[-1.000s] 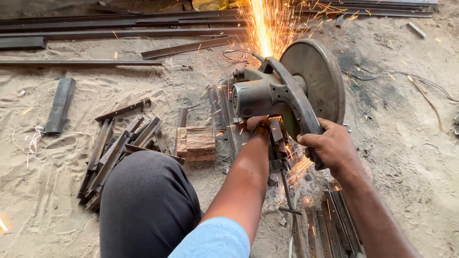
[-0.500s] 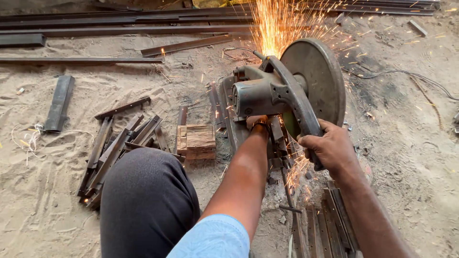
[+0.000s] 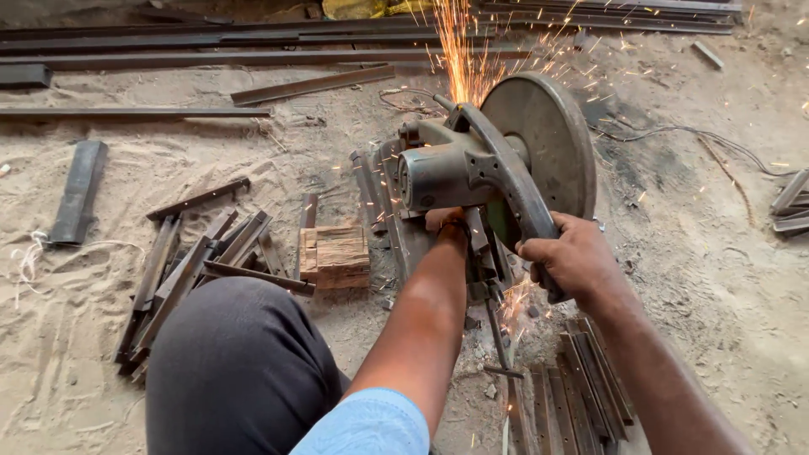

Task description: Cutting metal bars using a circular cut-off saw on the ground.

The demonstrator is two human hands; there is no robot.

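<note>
A grey chop saw [image 3: 472, 173] with a large round blade guard [image 3: 543, 143] sits on the sandy ground, throwing orange sparks [image 3: 459, 59] up behind it and a few below. My right hand [image 3: 573, 257] grips the saw's curved handle. My left hand [image 3: 445, 221] reaches under the motor housing and presses on a metal strip [image 3: 497, 329] in the saw's vise; its fingers are mostly hidden. My knee in dark trousers [image 3: 236, 362] is at the lower left.
Cut metal angle pieces [image 3: 194, 261] lie in a heap at the left, and more strips [image 3: 573, 396] below the saw. A wooden block [image 3: 335, 255] sits beside the saw. Long steel bars [image 3: 211, 46] run along the back. A cable [image 3: 699, 139] trails at the right.
The spark plume behind the saw keeps flaring and shifts slightly. Both hands stay in the same places on the saw and the strip.
</note>
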